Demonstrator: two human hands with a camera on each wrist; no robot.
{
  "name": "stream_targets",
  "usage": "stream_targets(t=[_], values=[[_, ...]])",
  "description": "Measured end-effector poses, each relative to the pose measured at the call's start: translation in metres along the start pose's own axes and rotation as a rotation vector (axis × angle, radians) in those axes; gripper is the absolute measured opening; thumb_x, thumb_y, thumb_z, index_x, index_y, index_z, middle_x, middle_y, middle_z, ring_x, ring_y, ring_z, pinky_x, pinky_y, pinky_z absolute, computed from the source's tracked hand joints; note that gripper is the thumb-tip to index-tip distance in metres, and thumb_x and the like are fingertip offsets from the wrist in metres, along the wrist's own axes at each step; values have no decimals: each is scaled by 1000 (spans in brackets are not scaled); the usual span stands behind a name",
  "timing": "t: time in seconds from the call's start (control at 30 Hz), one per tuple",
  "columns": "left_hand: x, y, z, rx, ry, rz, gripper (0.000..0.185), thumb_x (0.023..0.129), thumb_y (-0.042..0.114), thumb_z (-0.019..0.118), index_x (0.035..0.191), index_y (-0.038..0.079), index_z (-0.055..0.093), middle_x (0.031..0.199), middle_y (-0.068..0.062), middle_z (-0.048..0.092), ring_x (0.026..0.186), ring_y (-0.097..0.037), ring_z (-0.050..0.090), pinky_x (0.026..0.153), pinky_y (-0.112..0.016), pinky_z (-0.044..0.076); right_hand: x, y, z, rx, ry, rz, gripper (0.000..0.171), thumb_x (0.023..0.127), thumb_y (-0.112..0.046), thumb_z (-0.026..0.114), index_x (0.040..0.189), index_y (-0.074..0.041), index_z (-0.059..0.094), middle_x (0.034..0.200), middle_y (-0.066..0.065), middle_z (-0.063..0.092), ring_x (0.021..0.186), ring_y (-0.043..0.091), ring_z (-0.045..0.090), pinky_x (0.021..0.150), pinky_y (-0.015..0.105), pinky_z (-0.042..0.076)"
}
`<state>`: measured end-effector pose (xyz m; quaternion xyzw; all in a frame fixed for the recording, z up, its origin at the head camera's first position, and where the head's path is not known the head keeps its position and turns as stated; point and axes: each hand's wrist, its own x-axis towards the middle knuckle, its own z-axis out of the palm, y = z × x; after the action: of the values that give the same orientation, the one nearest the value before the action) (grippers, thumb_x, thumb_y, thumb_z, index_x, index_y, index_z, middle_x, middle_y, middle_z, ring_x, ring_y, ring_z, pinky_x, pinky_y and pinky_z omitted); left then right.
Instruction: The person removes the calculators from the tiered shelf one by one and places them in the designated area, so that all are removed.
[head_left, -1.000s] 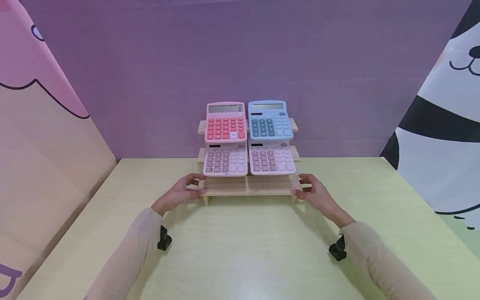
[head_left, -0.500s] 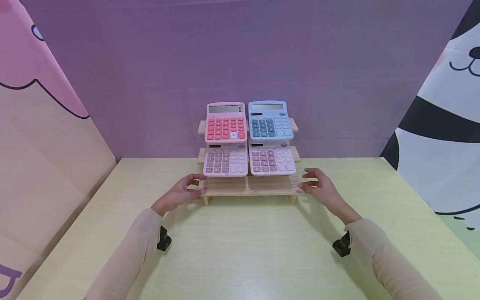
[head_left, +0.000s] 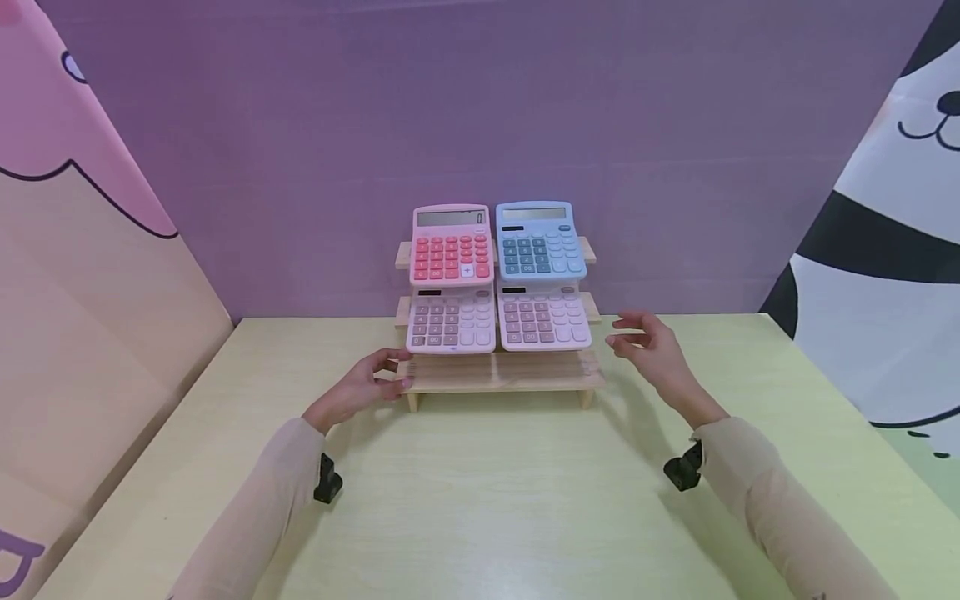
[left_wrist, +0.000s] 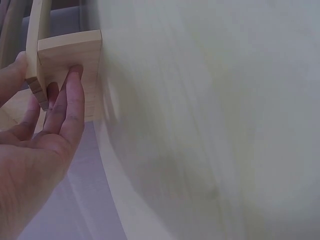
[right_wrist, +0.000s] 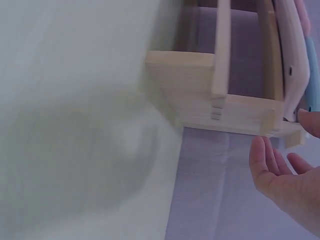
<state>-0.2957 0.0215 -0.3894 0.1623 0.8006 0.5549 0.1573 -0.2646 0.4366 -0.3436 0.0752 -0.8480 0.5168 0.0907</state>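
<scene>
A tiered wooden stand (head_left: 495, 372) bears two calculators on each of its two upper levels: a pink calculator (head_left: 452, 245) and a blue calculator (head_left: 542, 241) on top, two pale pink calculators below, one being the left pale calculator (head_left: 451, 321) and the other the right pale calculator (head_left: 545, 318). My left hand (head_left: 362, 385) grips the left end of the lowest board; in the left wrist view its thumb lies on one face and its fingers (left_wrist: 75, 100) on the other. Holding nothing, my right hand (head_left: 654, 358) hovers just right of the stand, fingers loosely bent and apart from the wood.
The stand is near the back of a pale wooden table (head_left: 480, 500). Behind it hangs a purple backdrop (head_left: 480, 108). A pink and cream cartoon panel (head_left: 82, 275) rises at left, a panda panel (head_left: 892, 325) at right.
My right hand has let go of the stand's right end and moved up, back and a little to the right. The left hand and the calculators have stayed put.
</scene>
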Motion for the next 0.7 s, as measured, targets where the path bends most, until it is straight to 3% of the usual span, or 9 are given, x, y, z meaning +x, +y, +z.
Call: stream_targets(t=[0.17, 0.3, 0.43, 0.47, 0.53, 0.67, 0.7], values=[[1, -1, -1, 4, 1, -11, 51, 89, 11, 59, 134, 4, 36, 121, -20, 40, 90, -19, 56, 88, -39, 52, 5, -11, -2, 20, 22, 12, 49, 92, -15, 55, 132, 4, 35, 126, 21, 44, 89, -5, 51, 74, 8, 49], [0, -2, -1, 3, 0, -11, 51, 89, 11, 58, 134, 4, 36, 122, -20, 39, 93, -22, 57, 87, -38, 52, 10, -16, -2, 76, 49, 6, 46, 92, -13, 54, 130, 5, 37, 117, 11, 48, 88, -2, 53, 74, 9, 50], [0, -1, -1, 8, -1, -6, 50, 89, 12, 58, 134, 4, 36, 122, -20, 40, 92, -22, 57, 86, -36, 52, 16, -16, -3, 176, 67, -28, 45, 90, -13, 55, 128, 6, 39, 108, 0, 50, 89, 3, 55, 76, 12, 51], [-1, 0, -1, 10, 0, -6, 50, 90, 12, 58, 134, 4, 36, 122, -20, 40, 92, -21, 57, 86, -36, 52, 21, -8, -4, 257, 57, -52, 44, 88, -11, 58, 126, 3, 42, 107, -1, 52, 89, 5, 57, 75, 13, 52], [-1, 0, 0, 12, 2, -7, 50, 90, 12, 58, 134, 4, 36, 122, -20, 39, 91, -19, 56, 86, -35, 53, 24, -8, -4, 315, 56, -53, 44, 87, -12, 60, 126, 2, 43, 106, -2, 54, 89, 4, 57, 77, 15, 52], [-1, 0, 1, 10, 6, -10, 49, 89, 12, 58, 133, 5, 37, 123, -20, 39, 90, -19, 55, 86, -35, 52, 31, -12, -3, 403, 75, 9, 44, 87, -10, 61, 125, 0, 43, 105, 0, 54, 88, 4, 58, 77, 16, 52], [-1, 0, 1, 9, 8, -10, 49, 89, 11, 58, 133, 5, 37, 122, -20, 39, 90, -19, 55, 86, -35, 52, 29, -21, -2, 367, 93, 48, 45, 88, -12, 59, 127, 2, 41, 106, 1, 53, 89, 4, 58, 78, 15, 52]])
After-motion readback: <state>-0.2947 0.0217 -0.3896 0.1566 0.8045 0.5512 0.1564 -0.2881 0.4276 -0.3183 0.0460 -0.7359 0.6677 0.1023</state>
